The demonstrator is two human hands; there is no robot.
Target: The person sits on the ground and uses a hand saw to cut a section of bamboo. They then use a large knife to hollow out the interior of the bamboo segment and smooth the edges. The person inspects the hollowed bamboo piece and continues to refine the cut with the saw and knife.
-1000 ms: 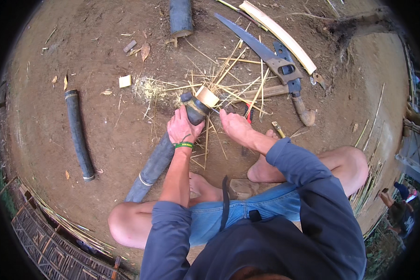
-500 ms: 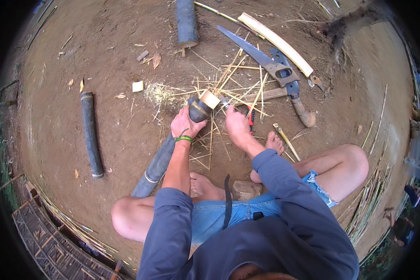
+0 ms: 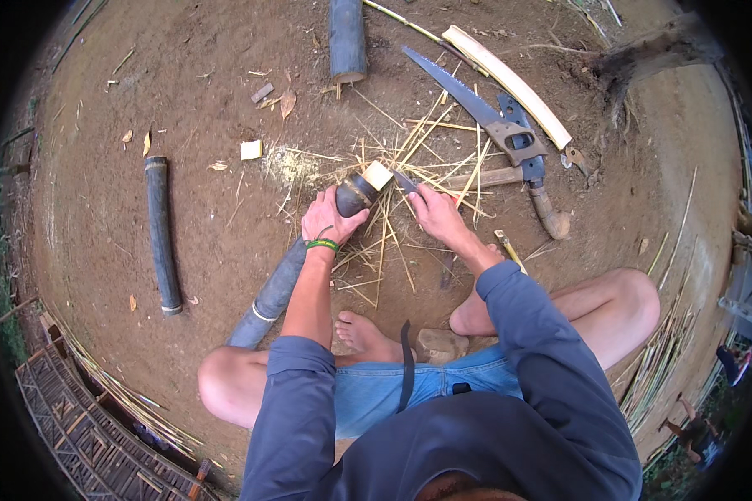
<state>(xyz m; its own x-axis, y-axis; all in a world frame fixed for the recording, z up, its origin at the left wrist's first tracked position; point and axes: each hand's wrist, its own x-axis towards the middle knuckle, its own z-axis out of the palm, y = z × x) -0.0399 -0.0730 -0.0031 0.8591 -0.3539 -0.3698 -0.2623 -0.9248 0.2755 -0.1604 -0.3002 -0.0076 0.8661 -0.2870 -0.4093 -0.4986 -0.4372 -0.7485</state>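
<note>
- Head view: person sits on bare dirt ground (image 3: 217,108), knees out to both sides, both hands in front near mid-picture.
- Left hand (image 3: 329,220) grips a dark rounded piece (image 3: 355,197); thumb along its lower side, fingers wrapped on the far left side, fingertips partly hidden.
- Dark piece sits just above center, tilted, with a pale squared end (image 3: 378,174) sticking out up and right.
- Green bracelet (image 3: 322,244) on left wrist.
- Right hand (image 3: 439,215) is curled around a knife (image 3: 404,181); fingers look pressed together on the handle, mostly covered. Blade points up-left, tip right by the pale end; can't tell if touching.
- Long dark tube (image 3: 274,292) with a light ring runs diagonally below the left hand, partly behind the forearm; can't tell if joined to the dark piece.
- Thin pale strips (image 3: 381,255) scatter around and under the work; sawdust (image 3: 291,167) to the left, small pale block (image 3: 251,150) beside it.
- Upper right: handsaw (image 3: 455,82), its handle lying across a dark-bladed tool (image 3: 546,213); long pale split piece (image 3: 510,75) just beyond.
- Second dark tube (image 3: 163,238) lies well apart at left; third (image 3: 347,42) at top edge.
- Wood block (image 3: 441,345) between the feet, strap (image 3: 407,367) next to it.
</note>
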